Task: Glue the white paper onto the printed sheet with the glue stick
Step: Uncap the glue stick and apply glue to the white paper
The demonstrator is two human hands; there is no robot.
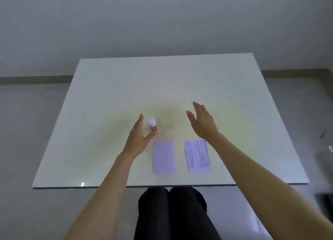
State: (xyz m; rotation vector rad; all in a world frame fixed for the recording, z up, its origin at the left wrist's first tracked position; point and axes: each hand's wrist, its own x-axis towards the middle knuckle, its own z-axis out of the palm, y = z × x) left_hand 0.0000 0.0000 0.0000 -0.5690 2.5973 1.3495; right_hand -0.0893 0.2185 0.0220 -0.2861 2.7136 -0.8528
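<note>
Both forearms are seen bare up to the picture's lower edge; no sleeves are shown. No ring, watch or band can be made out on the left hand (pixel 137 138) or the right hand (pixel 203 121). The legs (pixel 173 214) are clad in plain black trousers, pressed side by side.

The left hand (pixel 137 137) spreads wide beside the upright glue stick (pixel 152 124). The right hand (pixel 202 121) hovers, fingers apart. White paper (pixel 164 156) and printed sheet (pixel 197 155) lie between the forearms.
</note>
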